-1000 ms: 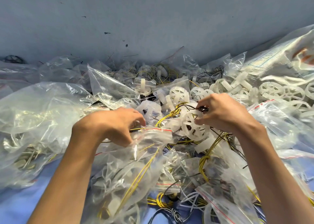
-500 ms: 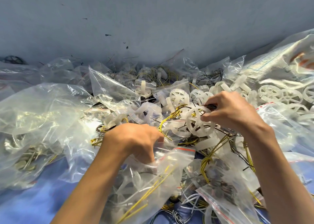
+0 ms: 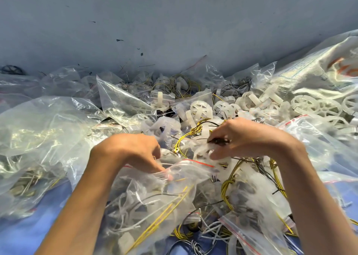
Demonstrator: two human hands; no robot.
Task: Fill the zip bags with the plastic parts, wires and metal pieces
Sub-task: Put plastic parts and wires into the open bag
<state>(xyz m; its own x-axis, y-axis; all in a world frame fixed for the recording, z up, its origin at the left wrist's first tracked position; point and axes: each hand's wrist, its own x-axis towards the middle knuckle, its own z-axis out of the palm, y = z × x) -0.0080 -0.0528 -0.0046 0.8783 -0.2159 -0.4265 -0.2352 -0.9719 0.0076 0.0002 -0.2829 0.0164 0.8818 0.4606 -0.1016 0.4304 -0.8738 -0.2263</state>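
A clear zip bag (image 3: 155, 202) with a red strip at its mouth lies in front of me, holding white plastic parts and yellow wires. My left hand (image 3: 133, 154) grips the bag's mouth at its left side. My right hand (image 3: 246, 138) holds a white plastic wheel (image 3: 203, 154) together with dark wire just above the bag's mouth. Yellow wires (image 3: 186, 138) trail between my hands. The fingertips of both hands are partly hidden by plastic.
Loose white wheels (image 3: 310, 104) are heaped at the right, beside a large woven sack (image 3: 319, 70). Filled and empty zip bags (image 3: 44, 138) cover the blue surface (image 3: 23, 233). A grey wall (image 3: 174, 22) rises behind the pile.
My left hand slid right with the bag's mouth toward the right hand. My right hand lowered the wheel and wire toward the bag's opening.
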